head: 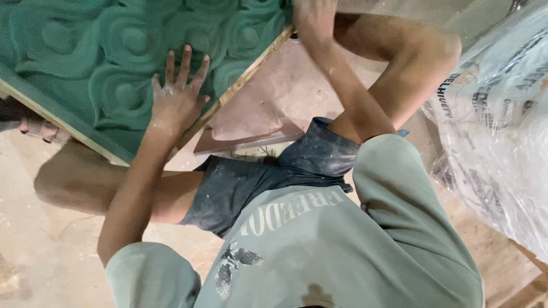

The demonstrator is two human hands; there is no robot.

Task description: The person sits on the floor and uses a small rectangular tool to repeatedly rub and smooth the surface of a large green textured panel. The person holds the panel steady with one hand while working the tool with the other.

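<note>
A large green panel [91, 51] carved with raised swirls fills the upper left, its pale wooden edge [251, 71] running diagonally. My left hand [178, 94], dusted white, lies flat on the panel with fingers spread. My right hand [313, 20] is at the top of the view near the panel's upper right edge; it is blurred, and I cannot tell whether it grips anything. I am squatting, with my knees on both sides.
A reddish-brown triangular board [251, 122] lies on the floor below the panel's edge. A bulky bundle wrapped in clear plastic [502, 120] stands on the right. The dusty floor [40, 251] is pale, and a foot [40, 128] shows at the left.
</note>
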